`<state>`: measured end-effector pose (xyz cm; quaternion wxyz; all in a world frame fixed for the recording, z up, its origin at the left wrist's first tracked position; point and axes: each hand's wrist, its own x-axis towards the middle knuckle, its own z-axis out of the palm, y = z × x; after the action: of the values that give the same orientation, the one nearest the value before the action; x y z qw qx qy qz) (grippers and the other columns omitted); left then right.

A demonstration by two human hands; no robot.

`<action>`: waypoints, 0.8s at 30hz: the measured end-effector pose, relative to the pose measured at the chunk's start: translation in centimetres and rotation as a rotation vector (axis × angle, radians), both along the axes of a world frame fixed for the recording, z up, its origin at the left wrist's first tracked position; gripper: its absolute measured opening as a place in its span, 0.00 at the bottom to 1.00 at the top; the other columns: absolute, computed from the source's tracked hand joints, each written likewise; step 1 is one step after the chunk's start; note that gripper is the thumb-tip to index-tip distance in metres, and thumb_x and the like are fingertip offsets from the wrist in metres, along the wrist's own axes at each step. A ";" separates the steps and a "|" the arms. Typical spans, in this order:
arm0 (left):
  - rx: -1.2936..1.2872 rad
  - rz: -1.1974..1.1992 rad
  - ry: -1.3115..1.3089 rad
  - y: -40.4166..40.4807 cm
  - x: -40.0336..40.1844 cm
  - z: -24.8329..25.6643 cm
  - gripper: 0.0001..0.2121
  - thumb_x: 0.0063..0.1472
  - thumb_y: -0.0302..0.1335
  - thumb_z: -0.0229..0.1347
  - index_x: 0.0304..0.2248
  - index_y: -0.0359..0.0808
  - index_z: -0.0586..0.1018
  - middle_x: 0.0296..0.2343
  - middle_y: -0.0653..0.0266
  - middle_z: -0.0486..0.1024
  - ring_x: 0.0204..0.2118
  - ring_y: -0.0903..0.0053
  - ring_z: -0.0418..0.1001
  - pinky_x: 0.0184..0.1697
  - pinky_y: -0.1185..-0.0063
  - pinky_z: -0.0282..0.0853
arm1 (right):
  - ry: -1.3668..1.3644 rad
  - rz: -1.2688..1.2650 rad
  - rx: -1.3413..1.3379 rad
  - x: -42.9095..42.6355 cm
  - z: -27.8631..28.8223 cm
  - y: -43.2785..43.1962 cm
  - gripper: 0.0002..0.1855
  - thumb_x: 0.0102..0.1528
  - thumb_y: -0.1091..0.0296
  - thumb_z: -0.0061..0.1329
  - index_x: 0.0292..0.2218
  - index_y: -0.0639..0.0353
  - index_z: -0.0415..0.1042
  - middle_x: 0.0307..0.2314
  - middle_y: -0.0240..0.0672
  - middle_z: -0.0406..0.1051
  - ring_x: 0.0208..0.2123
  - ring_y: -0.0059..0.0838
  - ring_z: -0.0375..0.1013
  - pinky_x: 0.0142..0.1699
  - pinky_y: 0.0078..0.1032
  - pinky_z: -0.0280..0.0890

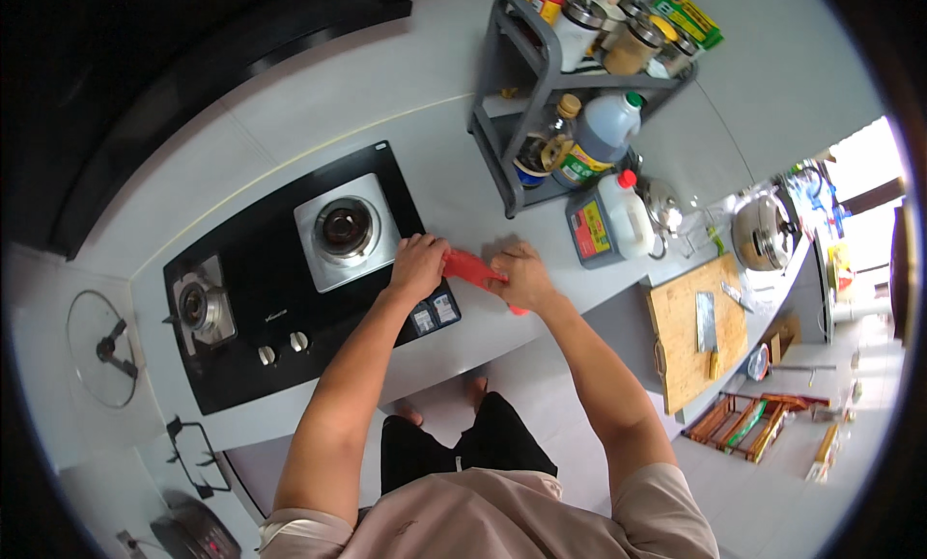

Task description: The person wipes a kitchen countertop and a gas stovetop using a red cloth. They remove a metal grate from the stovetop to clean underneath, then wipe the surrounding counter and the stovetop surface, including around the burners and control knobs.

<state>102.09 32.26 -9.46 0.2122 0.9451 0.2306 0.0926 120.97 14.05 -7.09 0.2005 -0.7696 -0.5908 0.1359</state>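
Observation:
A red cloth (472, 271) is stretched between my two hands above the pale countertop (463, 197), just right of the gas hob. My left hand (420, 264) grips its left end, near the right edge of the black glass hob (250, 269). My right hand (523, 278) is closed on the other end, and a bit of red hangs below it. The hob's right burner (346, 228) has no pan support on it. Two control knobs (298, 341) sit at the front of the hob.
A grey rack (554, 45) with jars and bottles stands at the back, beside a jug with a red cap (612, 219). On the right, a cleaver (705, 321) and a knife lie on a wooden board (670, 334). A pan support (199, 457) is at lower left.

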 end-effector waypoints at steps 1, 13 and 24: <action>-0.026 0.029 -0.027 -0.2 -0.5 0.7 0.08 0.60 0.24 0.60 0.39 0.41 0.80 0.38 0.61 0.77 0.45 0.60 0.73 0.52 0.63 0.65 | 0.237 -0.037 -0.074 0.3 0.1 0.1 0.12 0.56 0.64 0.60 0.39 0.55 0.74 0.32 0.37 0.77 0.36 0.42 0.76 0.42 0.36 0.71; 0.194 0.920 -0.293 4.1 -11.5 -0.4 0.22 0.61 0.17 0.55 0.55 0.32 0.73 0.49 0.48 0.74 0.53 0.50 0.70 0.59 0.61 0.66 | 0.491 0.303 0.081 -5.3 1.3 11.7 0.19 0.62 0.54 0.56 0.49 0.56 0.73 0.45 0.49 0.77 0.47 0.51 0.76 0.55 0.42 0.69; 0.392 0.965 -0.016 6.7 -14.1 -4.9 0.20 0.72 0.31 0.47 0.60 0.33 0.71 0.60 0.41 0.66 0.66 0.45 0.60 0.68 0.58 0.56 | -0.273 0.102 0.111 -7.7 -8.0 22.0 0.30 0.70 0.45 0.35 0.70 0.36 0.58 0.70 0.38 0.51 0.72 0.53 0.45 0.73 0.52 0.43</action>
<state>88.03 38.98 -14.32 -0.0339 0.7525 0.6168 0.2284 113.26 36.04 -15.07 0.1532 -0.7378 -0.6574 0.0071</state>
